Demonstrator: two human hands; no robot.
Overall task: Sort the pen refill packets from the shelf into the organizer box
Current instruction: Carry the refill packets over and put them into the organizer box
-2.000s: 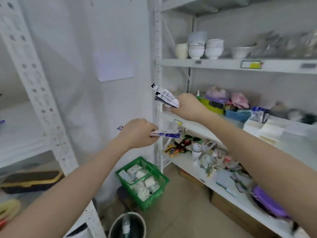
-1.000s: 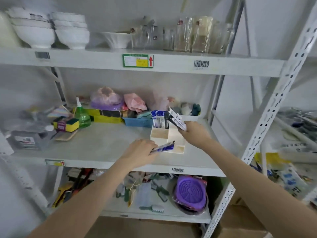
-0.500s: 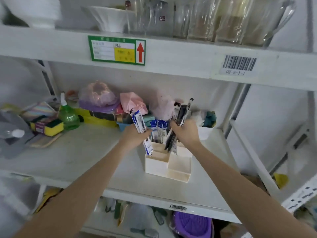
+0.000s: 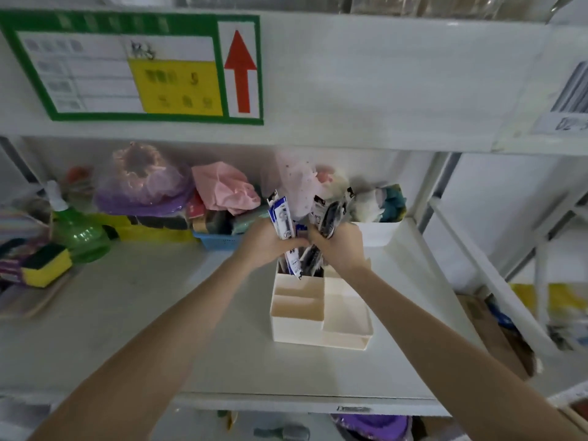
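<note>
White plastic forms the organizer (image 4: 319,316), which stands on the shelf (image 4: 133,316) toward its right front area, with several open compartments. We see both hands meet over its rear compartment. The left hand (image 4: 265,245) has its grip closed around blue packets (image 4: 280,218), which stand upright above the fist, lower ends reaching down into the rear compartment. The right hand (image 4: 342,246) has its grip closed around black packets (image 4: 327,214), also upright, lower ends at the same rear compartment. The two hands touch or nearly touch; we cannot tell which. Front compartments hold nothing visible.

Along the shelf's rear edge we see a blue basket (image 4: 219,240), a pink bag (image 4: 224,186), a purple bag (image 4: 143,183) and a white bin (image 4: 377,230). At the left edge stand a green bottle (image 4: 78,233) and a yellow sponge (image 4: 46,264). A green label (image 4: 133,68) with a red arrow is fixed to the upper shelf's front edge.
</note>
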